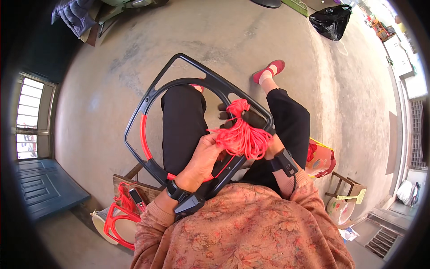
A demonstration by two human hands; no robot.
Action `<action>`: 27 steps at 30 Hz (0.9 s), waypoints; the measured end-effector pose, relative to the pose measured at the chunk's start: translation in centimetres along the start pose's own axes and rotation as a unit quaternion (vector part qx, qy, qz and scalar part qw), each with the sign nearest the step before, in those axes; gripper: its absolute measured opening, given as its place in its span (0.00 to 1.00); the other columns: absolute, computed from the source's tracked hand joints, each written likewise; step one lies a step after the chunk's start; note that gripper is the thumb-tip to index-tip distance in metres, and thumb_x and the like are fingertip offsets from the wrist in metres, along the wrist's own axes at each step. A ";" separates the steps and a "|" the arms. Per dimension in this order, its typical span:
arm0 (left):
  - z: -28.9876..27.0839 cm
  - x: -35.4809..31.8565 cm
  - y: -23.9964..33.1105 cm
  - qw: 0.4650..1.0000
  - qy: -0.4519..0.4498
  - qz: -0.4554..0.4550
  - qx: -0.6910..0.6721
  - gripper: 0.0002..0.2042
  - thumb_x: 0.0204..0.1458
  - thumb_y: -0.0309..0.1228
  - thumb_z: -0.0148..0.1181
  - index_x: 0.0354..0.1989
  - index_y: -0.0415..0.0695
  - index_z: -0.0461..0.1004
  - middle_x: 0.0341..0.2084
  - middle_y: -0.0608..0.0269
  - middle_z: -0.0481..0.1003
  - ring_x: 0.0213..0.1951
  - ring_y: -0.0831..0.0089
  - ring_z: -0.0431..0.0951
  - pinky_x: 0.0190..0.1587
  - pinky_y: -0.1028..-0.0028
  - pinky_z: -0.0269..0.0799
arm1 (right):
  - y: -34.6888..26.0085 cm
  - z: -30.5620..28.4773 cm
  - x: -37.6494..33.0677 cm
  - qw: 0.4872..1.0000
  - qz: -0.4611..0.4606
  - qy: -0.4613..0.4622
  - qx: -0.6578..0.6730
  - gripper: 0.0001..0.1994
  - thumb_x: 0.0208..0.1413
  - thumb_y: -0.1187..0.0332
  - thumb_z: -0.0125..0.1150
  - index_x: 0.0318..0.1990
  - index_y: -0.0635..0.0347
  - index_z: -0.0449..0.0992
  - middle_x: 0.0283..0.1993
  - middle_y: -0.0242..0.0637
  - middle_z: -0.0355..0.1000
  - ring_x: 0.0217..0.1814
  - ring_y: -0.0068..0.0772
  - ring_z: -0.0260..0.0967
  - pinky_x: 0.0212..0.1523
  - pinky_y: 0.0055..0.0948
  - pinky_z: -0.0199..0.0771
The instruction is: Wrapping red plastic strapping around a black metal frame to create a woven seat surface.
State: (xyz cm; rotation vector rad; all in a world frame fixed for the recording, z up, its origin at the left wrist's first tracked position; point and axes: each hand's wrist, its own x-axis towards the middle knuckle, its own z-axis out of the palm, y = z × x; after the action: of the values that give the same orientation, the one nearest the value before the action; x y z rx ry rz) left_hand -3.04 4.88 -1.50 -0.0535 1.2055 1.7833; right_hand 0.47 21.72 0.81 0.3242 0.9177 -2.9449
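Note:
A black plastic frame, an angular outline joined to a large ring, lies tilted over my lap. Red cord is wound tightly round part of the ring on its left side. A thick looped bundle of red cord, gathered at its top, hangs over the frame's right side. My left hand is closed, its fingertips pinching cord at the bundle's left edge. Dark covering shows on the fingers of my right hand, which are wrapped round the frame's right side behind the bundle; the bundle partly hides them.
At lower left, a wooden stool bears loose red cord and a small handheld device, beside a red plastic frame. A red patterned bag and a small wooden chair stand at right. A black plastic bag lies far right.

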 end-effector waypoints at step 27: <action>0.7 0.0 1.4 1.000 -0.018 -0.013 0.019 0.07 0.59 0.30 0.54 0.38 0.41 0.75 0.26 0.72 0.75 0.24 0.87 0.74 0.27 0.84 0.72 | -1.9 -6.1 -5.3 0.965 -0.132 0.001 0.225 0.16 0.57 0.64 0.60 0.49 0.62 0.69 0.37 0.38 0.72 0.39 0.26 0.70 0.37 0.27 0.73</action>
State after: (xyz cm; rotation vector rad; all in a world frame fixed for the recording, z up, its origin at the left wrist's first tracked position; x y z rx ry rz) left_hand -3.70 5.30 -0.17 -0.0156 1.2061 1.7310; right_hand 6.58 26.58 -1.94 0.2305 0.2934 -3.3818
